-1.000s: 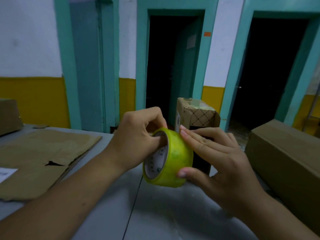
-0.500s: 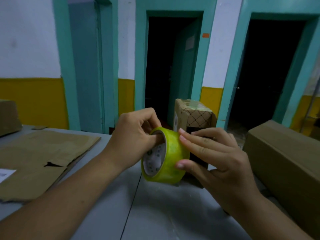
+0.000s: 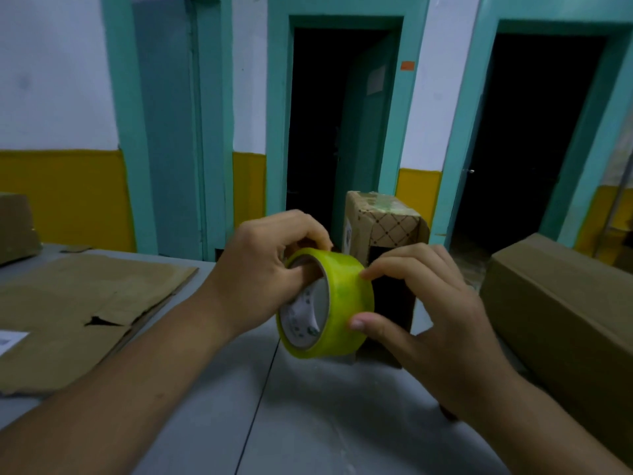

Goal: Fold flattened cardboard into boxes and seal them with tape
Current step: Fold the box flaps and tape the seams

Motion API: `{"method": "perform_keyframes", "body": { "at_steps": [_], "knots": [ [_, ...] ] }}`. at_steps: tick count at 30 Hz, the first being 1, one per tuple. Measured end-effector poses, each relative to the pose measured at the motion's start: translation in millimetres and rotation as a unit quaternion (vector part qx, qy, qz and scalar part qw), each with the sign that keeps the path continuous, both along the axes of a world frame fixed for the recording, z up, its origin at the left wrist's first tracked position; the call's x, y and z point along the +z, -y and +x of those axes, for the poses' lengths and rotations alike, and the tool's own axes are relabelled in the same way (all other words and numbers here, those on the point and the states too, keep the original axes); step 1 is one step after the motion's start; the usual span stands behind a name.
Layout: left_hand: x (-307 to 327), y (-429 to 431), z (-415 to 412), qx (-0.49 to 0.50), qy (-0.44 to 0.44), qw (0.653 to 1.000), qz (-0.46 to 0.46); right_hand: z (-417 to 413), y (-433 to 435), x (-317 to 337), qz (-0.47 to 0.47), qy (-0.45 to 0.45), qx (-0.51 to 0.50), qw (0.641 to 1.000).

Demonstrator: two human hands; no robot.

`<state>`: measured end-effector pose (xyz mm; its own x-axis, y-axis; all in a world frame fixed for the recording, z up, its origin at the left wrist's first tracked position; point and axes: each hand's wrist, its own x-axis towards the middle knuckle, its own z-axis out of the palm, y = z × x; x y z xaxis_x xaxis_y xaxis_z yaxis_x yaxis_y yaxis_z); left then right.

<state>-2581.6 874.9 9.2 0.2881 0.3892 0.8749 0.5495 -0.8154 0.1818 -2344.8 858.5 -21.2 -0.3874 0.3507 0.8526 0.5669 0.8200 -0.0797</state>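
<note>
The grey table runs under both forearms. Out past the right hand lies a long closed box. Out past the left hand a sheet of flattened cardboard lies flat on the table, not yet folded. Just behind the hands stands a small patterned box with glossy tape across its top.

Between the two hands, held clear of the table, is the roll of tape. The left hand grips it, with one finger hooked into the core and the others curled over the top rim.

The change is in the right hand. Half a second ago its fingers lay stretched flat across the yellow band. Now they have curled in, so that a fingertip presses at the band's upper edge while the thumb presses lower down, and the roll is pinched between them. The roll has also come up a little and tipped, so more of its white core faces the person.

This looks like a shift from stroking the surface to picking at one spot, most likely to lift the loose end of the tape. No free tail shows yet. Sealing probably cannot begin until that end comes up, and with the sheet unfolded, this step appears to be preparation.
</note>
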Motion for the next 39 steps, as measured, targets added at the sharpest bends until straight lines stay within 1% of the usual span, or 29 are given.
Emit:
{"method": "perform_keyframes", "body": {
  "at_steps": [3,8,12,19,22,24,30,35,39],
  "knots": [
    [-1.1,0.1,-0.2,0.000,0.000,1.000,-0.001,0.3,0.8,-0.3,0.005,-0.001,0.001,1.000],
    [-0.8,1.4,1.2,0.010,0.029,1.000,-0.001,-2.5,4.0,-1.7,0.023,-0.027,0.002,0.999],
    [-0.2,1.2,0.3,0.001,0.021,1.000,0.006,-3.3,5.7,-1.0,0.021,-0.035,0.010,0.999],
    [-4.0,-4.3,-1.5,-0.073,-0.035,0.997,0.018,-1.8,10.0,3.4,0.012,0.032,-0.038,0.999],
    [-3.7,-4.5,-1.5,-0.073,-0.032,0.997,0.024,-1.8,12.2,4.0,-0.008,0.061,-0.053,0.997],
    [-3.3,-4.9,-1.5,-0.063,-0.028,0.997,0.033,-1.4,12.0,4.2,-0.006,0.069,-0.058,0.996],
    [-8.0,-5.8,1.4,-0.064,0.008,0.998,-0.017,-0.1,8.8,5.0,0.034,0.000,-0.006,0.999],
    [-9.6,-6.6,1.6,-0.059,0.011,0.998,-0.018,-1.8,9.4,1.7,0.063,-0.032,0.009,0.997],
    [-9.3,-5.3,2.6,-0.043,0.028,0.999,-0.002,-0.3,9.9,0.7,0.066,-0.051,0.026,0.996]
  ]
}}
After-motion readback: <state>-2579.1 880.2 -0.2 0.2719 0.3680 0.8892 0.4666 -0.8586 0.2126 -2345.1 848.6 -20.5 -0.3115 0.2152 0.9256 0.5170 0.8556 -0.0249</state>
